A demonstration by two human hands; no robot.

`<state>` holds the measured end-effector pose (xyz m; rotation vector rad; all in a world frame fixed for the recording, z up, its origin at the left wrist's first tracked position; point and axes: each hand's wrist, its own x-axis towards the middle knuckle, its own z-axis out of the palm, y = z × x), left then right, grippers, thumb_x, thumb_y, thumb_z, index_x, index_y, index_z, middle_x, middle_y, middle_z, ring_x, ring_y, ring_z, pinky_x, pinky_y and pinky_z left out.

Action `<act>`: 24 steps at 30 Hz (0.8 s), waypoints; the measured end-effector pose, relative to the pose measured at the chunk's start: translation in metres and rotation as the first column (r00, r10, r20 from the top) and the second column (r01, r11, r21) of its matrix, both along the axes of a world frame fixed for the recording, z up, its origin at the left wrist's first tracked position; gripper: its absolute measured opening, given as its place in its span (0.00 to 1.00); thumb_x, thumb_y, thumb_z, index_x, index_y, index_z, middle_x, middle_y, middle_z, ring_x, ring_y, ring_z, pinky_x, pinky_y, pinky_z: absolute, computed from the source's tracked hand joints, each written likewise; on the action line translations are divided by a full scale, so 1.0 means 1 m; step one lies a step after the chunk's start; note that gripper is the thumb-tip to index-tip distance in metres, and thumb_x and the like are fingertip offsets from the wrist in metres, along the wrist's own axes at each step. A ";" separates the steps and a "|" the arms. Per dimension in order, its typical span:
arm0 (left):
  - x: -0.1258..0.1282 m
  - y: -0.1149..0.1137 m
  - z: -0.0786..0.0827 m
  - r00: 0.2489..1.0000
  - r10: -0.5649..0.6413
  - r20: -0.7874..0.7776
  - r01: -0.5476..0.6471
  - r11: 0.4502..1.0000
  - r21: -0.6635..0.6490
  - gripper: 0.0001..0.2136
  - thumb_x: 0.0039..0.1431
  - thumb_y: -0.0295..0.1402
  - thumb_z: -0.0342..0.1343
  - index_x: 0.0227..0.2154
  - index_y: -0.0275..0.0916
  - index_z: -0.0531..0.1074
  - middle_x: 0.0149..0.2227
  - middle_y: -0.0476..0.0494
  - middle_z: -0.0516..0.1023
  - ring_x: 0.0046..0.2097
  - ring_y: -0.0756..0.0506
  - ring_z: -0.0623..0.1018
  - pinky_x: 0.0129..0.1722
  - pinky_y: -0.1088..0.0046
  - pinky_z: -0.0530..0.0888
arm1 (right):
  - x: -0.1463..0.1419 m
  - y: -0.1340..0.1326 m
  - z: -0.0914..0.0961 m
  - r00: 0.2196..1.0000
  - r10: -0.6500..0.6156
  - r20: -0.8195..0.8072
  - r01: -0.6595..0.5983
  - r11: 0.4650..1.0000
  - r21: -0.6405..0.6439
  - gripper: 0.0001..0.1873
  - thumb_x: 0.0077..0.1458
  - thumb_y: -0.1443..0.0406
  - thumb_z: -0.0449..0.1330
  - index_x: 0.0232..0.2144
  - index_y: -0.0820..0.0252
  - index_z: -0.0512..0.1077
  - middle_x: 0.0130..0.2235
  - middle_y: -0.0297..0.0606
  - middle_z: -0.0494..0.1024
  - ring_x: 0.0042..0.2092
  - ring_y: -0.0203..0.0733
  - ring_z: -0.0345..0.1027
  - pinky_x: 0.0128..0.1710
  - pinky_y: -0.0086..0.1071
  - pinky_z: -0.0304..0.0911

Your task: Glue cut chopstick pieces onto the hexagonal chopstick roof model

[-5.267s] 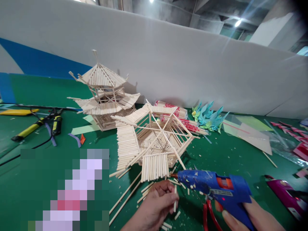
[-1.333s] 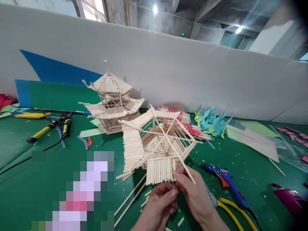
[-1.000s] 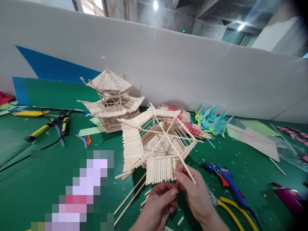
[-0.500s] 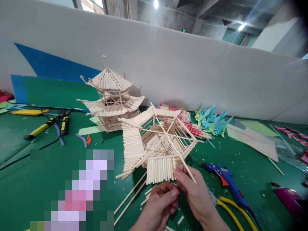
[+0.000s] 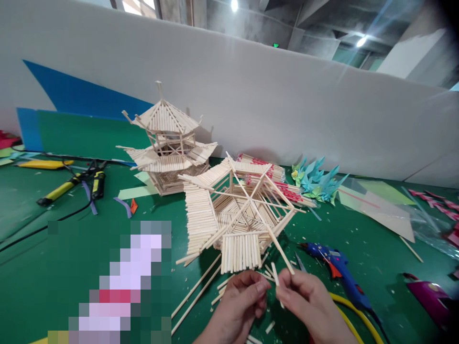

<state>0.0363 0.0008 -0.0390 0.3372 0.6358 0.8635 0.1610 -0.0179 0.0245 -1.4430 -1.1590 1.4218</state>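
Observation:
Between the thumb and fingers of my right hand (image 5: 304, 298) is a short wooden stick (image 5: 275, 276), held just in front of the unfinished pagoda model (image 5: 204, 217). This model has an open six-spoked top, and short sticks cover some of its roof panels. My left hand (image 5: 245, 296) is beside it, fingers curled and pinched together; what they hold, if anything, is hidden. Below the front roof panel, cut stick pieces (image 5: 270, 327) lie near both hands. Behind stands a two-tiered pagoda model (image 5: 167, 143) with a pointed roof.
A blue glue gun (image 5: 333, 258) and yellow-handled pliers (image 5: 353, 306) lie at right. Wrapped stick bundles (image 5: 294, 192) and turquoise folded paper (image 5: 317, 179) are behind. Black-and-yellow pliers (image 5: 68, 188) rest at left. A white partition (image 5: 268, 95) rises along the back. A blurred patch hides the lower left.
My right hand has moved from the front roof panel down and to the right, carrying the short stick away from the panel's edge. My left hand has barely moved.

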 end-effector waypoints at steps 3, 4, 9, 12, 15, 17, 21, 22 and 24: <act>0.001 0.000 0.001 1.000 -0.014 -0.008 0.014 1.000 0.026 0.06 0.41 0.30 0.61 0.21 0.32 0.72 0.14 0.51 0.64 0.19 0.55 0.61 0.20 0.78 0.53 | 0.020 -0.013 0.012 0.985 0.098 0.139 -0.084 0.991 -0.103 0.15 0.39 0.56 0.59 0.16 0.59 0.61 0.17 0.28 0.57 0.21 0.33 0.48 0.19 0.27 0.46; 0.001 -0.001 0.001 1.000 -0.020 -0.007 0.020 0.999 0.038 0.06 0.41 0.30 0.61 0.20 0.32 0.72 0.14 0.52 0.64 0.19 0.55 0.61 0.20 0.78 0.53 | 0.025 -0.015 0.017 0.981 0.119 0.155 -0.103 0.989 -0.108 0.14 0.40 0.56 0.59 0.16 0.58 0.62 0.17 0.29 0.58 0.20 0.33 0.49 0.19 0.27 0.46; 0.004 -0.002 -0.001 0.999 -0.031 -0.030 0.034 0.996 0.086 0.06 0.41 0.31 0.60 0.20 0.32 0.72 0.15 0.52 0.64 0.18 0.55 0.60 0.19 0.78 0.52 | 0.031 0.003 0.038 0.954 0.059 0.293 -0.090 0.992 0.093 0.13 0.45 0.58 0.56 0.16 0.57 0.62 0.18 0.29 0.56 0.21 0.34 0.48 0.19 0.28 0.45; 0.003 -0.001 0.000 0.999 -0.025 -0.037 0.029 0.995 0.093 0.06 0.41 0.30 0.60 0.20 0.32 0.72 0.14 0.52 0.64 0.18 0.55 0.60 0.19 0.78 0.52 | 0.021 0.027 0.047 0.915 0.097 0.391 -0.157 0.980 0.126 0.12 0.46 0.62 0.55 0.16 0.58 0.60 0.16 0.26 0.52 0.20 0.32 0.44 0.18 0.27 0.41; 0.002 0.000 0.001 0.999 -0.019 -0.039 0.022 0.996 0.090 0.06 0.40 0.30 0.61 0.20 0.33 0.72 0.14 0.52 0.64 0.18 0.55 0.60 0.19 0.78 0.51 | 0.013 0.043 0.050 0.854 0.183 0.487 -0.260 0.961 0.094 0.11 0.45 0.66 0.54 0.15 0.58 0.58 0.16 0.25 0.50 0.20 0.31 0.43 0.18 0.27 0.40; 0.002 0.000 0.002 0.999 -0.015 -0.036 0.018 0.996 0.087 0.06 0.40 0.30 0.61 0.20 0.32 0.72 0.14 0.52 0.64 0.18 0.55 0.61 0.19 0.78 0.52 | 0.011 0.049 0.050 0.801 0.202 0.564 -0.305 0.948 0.094 0.11 0.44 0.68 0.53 0.15 0.58 0.57 0.16 0.25 0.52 0.20 0.31 0.44 0.18 0.27 0.41; 0.001 -0.002 0.002 1.000 -0.008 -0.019 0.009 0.996 0.092 0.06 0.40 0.30 0.60 0.20 0.32 0.71 0.15 0.51 0.65 0.19 0.55 0.61 0.19 0.78 0.51 | 0.007 0.054 0.053 0.644 0.191 0.741 -0.382 0.919 0.094 0.10 0.42 0.70 0.53 0.14 0.58 0.58 0.15 0.27 0.57 0.19 0.31 0.46 0.17 0.27 0.41; 0.001 -0.002 0.003 1.000 -0.007 -0.015 0.009 0.996 0.094 0.06 0.40 0.30 0.60 0.20 0.32 0.71 0.15 0.51 0.65 0.19 0.55 0.61 0.19 0.78 0.51 | 0.005 0.055 0.054 0.593 0.184 0.784 -0.402 0.911 0.091 0.10 0.41 0.70 0.53 0.14 0.58 0.58 0.15 0.27 0.58 0.19 0.31 0.47 0.17 0.27 0.40; 0.002 -0.002 0.003 1.000 -0.008 -0.010 0.009 0.996 0.094 0.05 0.41 0.30 0.60 0.20 0.32 0.71 0.15 0.51 0.65 0.19 0.55 0.61 0.19 0.78 0.51 | 0.003 0.058 0.057 0.484 0.150 0.862 -0.440 0.893 0.091 0.10 0.41 0.70 0.53 0.13 0.58 0.57 0.14 0.28 0.59 0.18 0.31 0.47 0.17 0.27 0.40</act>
